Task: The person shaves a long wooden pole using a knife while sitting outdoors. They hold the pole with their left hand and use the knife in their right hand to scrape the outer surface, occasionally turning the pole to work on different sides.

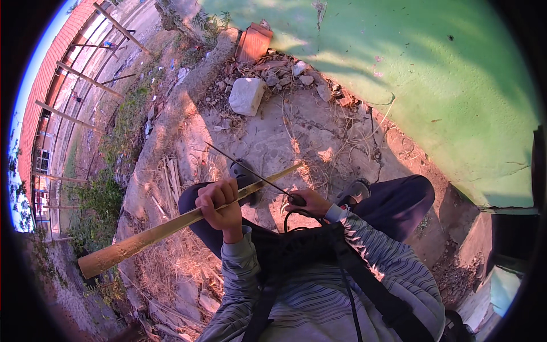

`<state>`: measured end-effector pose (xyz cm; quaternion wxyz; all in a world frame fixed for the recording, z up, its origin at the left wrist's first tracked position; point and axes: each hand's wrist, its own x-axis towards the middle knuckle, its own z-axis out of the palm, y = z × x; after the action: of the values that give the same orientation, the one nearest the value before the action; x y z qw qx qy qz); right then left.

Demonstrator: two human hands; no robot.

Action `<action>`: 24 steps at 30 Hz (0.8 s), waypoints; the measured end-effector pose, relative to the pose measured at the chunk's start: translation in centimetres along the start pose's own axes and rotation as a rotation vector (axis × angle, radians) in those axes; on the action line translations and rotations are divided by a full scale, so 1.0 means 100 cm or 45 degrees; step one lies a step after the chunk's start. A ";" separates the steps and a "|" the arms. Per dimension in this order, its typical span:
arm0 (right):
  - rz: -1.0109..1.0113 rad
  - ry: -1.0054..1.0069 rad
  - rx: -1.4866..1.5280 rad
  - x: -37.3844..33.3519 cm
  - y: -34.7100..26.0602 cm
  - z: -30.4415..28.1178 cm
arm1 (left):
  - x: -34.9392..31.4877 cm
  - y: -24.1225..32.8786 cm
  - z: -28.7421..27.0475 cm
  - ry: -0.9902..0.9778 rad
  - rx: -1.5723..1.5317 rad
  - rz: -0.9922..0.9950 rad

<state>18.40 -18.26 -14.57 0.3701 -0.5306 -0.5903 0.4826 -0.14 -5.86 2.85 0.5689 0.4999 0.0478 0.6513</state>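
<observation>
Left fingers (216, 192) clamp a wooden strip (134, 242), right fingers (310, 198) a thin blade's handle (297, 199) — slipping leftward might cut the left hand.

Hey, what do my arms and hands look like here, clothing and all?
Your left sleeve and right sleeve are long and grey, with thin darker stripes. Your left grip and right grip are bare: no gloves.

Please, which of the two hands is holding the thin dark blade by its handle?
The right hand, holding the black handle; the left hand instead grips the long tan strip.
</observation>
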 end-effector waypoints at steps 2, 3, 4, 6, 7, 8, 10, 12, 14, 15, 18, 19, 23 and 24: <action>-0.060 0.028 0.026 -0.001 0.002 -0.003 | -0.002 -0.008 0.006 -0.004 0.003 0.000; -0.057 0.024 0.020 -0.002 0.003 -0.003 | -0.003 -0.011 0.009 -0.006 0.015 0.011; -0.064 0.017 0.012 0.000 0.001 -0.004 | -0.002 -0.011 0.013 -0.010 0.015 0.012; -0.040 0.062 0.013 0.000 -0.003 -0.003 | -0.002 -0.009 0.018 0.064 -0.054 0.060; -0.011 0.101 0.012 0.000 -0.007 -0.004 | -0.003 -0.009 0.015 0.066 -0.052 0.062; -0.012 0.099 0.011 0.000 -0.011 -0.005 | -0.004 -0.010 0.010 0.067 -0.054 0.060; -0.039 0.085 -0.047 -0.001 -0.015 -0.006 | -0.005 -0.010 0.007 0.071 -0.056 0.054; -0.047 0.085 -0.042 0.001 -0.014 -0.006 | -0.007 -0.010 0.009 0.057 -0.036 0.053; -0.061 0.096 -0.044 0.000 -0.003 -0.005 | -0.006 -0.011 0.019 0.020 -0.039 0.062; -0.005 0.135 -0.046 -0.002 0.007 -0.003 | -0.005 -0.011 0.023 -0.015 -0.037 0.076; 0.032 0.146 0.012 -0.001 0.008 0.000 | -0.007 -0.007 0.025 -0.050 0.000 0.091; 0.031 0.114 0.079 -0.005 0.003 0.001 | -0.007 -0.007 0.026 -0.038 0.001 0.084; 0.028 0.028 0.048 -0.002 -0.010 -0.006 | -0.003 -0.006 0.030 -0.125 0.070 0.042; 0.058 0.029 0.067 -0.003 -0.006 -0.004 | -0.003 -0.006 0.030 -0.164 0.075 0.032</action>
<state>18.66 -18.44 -13.89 0.3795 -0.5396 -0.5610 0.5001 2.33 -7.40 3.77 0.5478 0.5577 0.0240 0.6232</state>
